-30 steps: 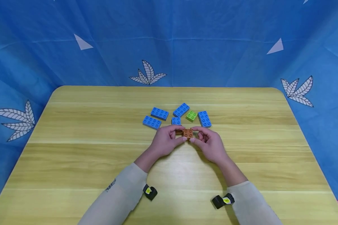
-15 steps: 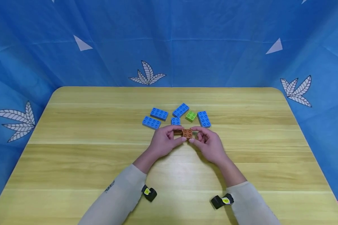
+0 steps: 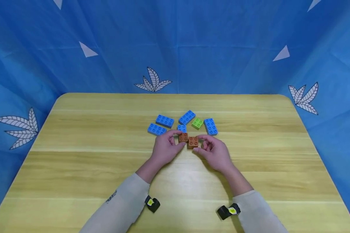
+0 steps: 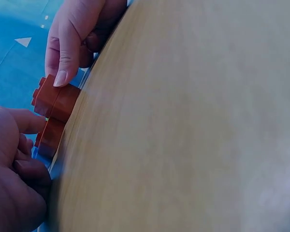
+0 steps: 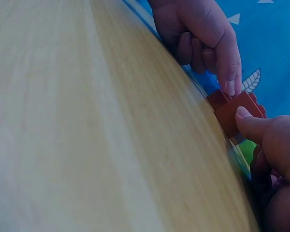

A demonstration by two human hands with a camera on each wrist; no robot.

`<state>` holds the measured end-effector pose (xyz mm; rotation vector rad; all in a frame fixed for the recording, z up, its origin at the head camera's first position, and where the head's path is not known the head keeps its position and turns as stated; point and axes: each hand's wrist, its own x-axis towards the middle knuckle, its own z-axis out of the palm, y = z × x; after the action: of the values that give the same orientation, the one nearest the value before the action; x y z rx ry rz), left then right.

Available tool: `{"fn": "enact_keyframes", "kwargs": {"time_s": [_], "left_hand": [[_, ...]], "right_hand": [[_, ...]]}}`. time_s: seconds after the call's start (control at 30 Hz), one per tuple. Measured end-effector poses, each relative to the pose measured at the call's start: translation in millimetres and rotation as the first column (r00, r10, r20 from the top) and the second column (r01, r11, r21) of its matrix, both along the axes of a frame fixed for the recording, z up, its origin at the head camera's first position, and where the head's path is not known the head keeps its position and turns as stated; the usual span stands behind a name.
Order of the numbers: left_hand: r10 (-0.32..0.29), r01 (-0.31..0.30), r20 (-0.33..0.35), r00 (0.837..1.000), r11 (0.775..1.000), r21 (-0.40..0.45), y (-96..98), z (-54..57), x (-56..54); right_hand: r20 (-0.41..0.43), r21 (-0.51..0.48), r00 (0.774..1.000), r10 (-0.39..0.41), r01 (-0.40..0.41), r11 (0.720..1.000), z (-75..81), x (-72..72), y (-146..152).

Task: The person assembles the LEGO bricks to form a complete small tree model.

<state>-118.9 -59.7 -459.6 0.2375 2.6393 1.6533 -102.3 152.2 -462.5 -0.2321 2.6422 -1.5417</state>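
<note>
Head: left hand (image 3: pixel 165 149) pinches brown brick (image 3: pixel 183 137), right hand (image 3: pixel 217 154) brown stack (image 3: pixel 193 143); both between hands.

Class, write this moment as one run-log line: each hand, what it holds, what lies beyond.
left hand: pinches single brown brick | right hand: pinches brown two-brick stack | beyond: blue bricks, green brick

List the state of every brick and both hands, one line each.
Left hand: pinching the single brown brick.
Right hand: gripping the brown stack.
Single brown brick: studs up.
Brown stack: two bricks, one atop the other, studs up.
Green brick: unheld, studs up.
Small blue brick: unheld, studs up.
Four long blue bricks: unheld, studs up.
</note>
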Motion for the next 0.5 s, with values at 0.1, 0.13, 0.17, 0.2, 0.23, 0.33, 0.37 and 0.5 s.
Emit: {"fn": "enact_keyframes", "kwargs": {"time_s": [0.1,0.13,0.17,0.2,0.23,0.33,0.37,0.5], "left_hand": [[0.022,-0.022,0.014,1.000,1.000,-0.013,0.7,-0.4,-0.1],[0.027,-0.027,0.017,0.999,0.999,-0.017,0.9,-0.9,-0.2],[0.031,-0.030,0.019,0.999,0.999,-0.022,1.0,-1.0,-0.3],[0.032,-0.032,0.018,0.999,0.999,-0.025,1.2,-0.8,-0.5],[0.033,-0.033,0.018,0.999,0.999,-0.029,1.3,-0.9,-0.7],[0.030,-0.029,0.018,0.999,0.999,-0.040,1.2,-0.8,-1.7],[0.028,-0.027,0.018,0.999,0.999,-0.045,1.2,-0.3,-1.8],[0.021,-0.019,0.026,0.999,0.998,-0.066,0.7,-0.1,-2.5]], "right_hand": [[0.009,0.001,1.000,-0.007,0.007,1.000,-0.4,0.3,-0.4],[0.008,0.005,1.000,-0.009,0.009,1.000,-0.5,0.4,-0.3],[0.005,0.009,1.000,-0.010,0.010,1.000,-0.5,0.4,-0.3],[0.001,0.013,1.000,-0.011,0.011,1.000,-0.4,0.2,-0.2],[-0.003,0.015,1.000,-0.012,0.012,1.000,-0.3,0.1,-0.2],[-0.010,0.021,1.000,-0.013,0.013,1.000,0.0,-0.2,-0.5],[-0.010,0.020,1.000,-0.013,0.013,1.000,0.2,-0.2,-0.7],[0.001,0.012,1.000,-0.014,0.014,1.000,0.6,0.4,-1.9]]}}
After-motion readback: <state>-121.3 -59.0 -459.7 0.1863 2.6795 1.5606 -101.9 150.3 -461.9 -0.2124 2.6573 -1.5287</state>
